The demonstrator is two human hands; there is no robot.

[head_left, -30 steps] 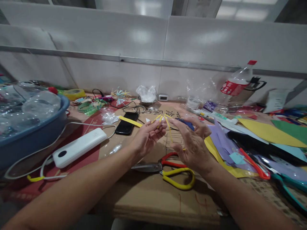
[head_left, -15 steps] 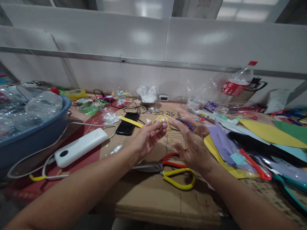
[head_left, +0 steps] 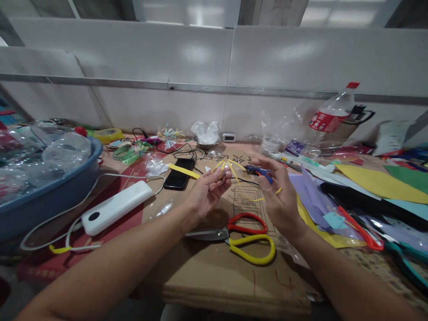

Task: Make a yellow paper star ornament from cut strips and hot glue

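Note:
Pinched in my left hand point(head_left: 210, 191) is a small clear plastic piece point(head_left: 227, 171), with several thin yellow strips point(head_left: 230, 162) fanning out from its top. My right hand point(head_left: 281, 196) is a little apart from it, fingers curled, with another narrow yellow strip point(head_left: 257, 199) held between thumb and fingers. Just behind the right fingers is a blue tool with a dark tip point(head_left: 259, 170), partly hidden. Below both hands, scissors point(head_left: 252, 256) with one red and one yellow handle lie on the cardboard point(head_left: 207, 276).
Left are a blue basin point(head_left: 50, 187) of clear plastic bottles, a white power strip point(head_left: 117, 207) with its cable, and a black phone point(head_left: 177, 178) under a yellow strip. Right lie coloured sheets point(head_left: 377, 183), a red cutter point(head_left: 361, 229) and green-handled pliers point(head_left: 406, 263). A bottle point(head_left: 329, 118) stands behind.
My right hand has drawn back to the right, away from the left hand's plastic piece, showing the scissors' red handle and more of the blue tool. My left hand stays nearly still.

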